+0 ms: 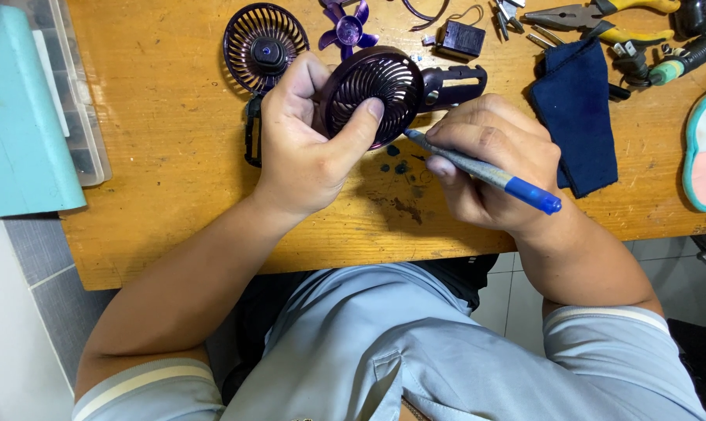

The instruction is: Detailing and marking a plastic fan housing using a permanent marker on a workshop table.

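My left hand (302, 144) grips a dark purple handheld fan body (384, 90), thumb pressed on its round slatted grille, the black handle pointing right. My right hand (489, 160) holds a blue-handled screwdriver (485, 173) like a pen, its tip at the lower right edge of the fan head. A loose purple grille (265, 47) lies on the wooden table behind my left hand. The purple fan blade (346, 27) lies next to it. Small dark screws (396, 160) rest on the table under the fan.
A dark blue cloth (577, 117) lies to the right. Pliers (602, 19), a small black block (460, 39) and a green-handled tool (684, 58) sit along the far edge. A teal and clear plastic box (25, 109) stands at left. The table's near edge (368, 249) is by my lap.
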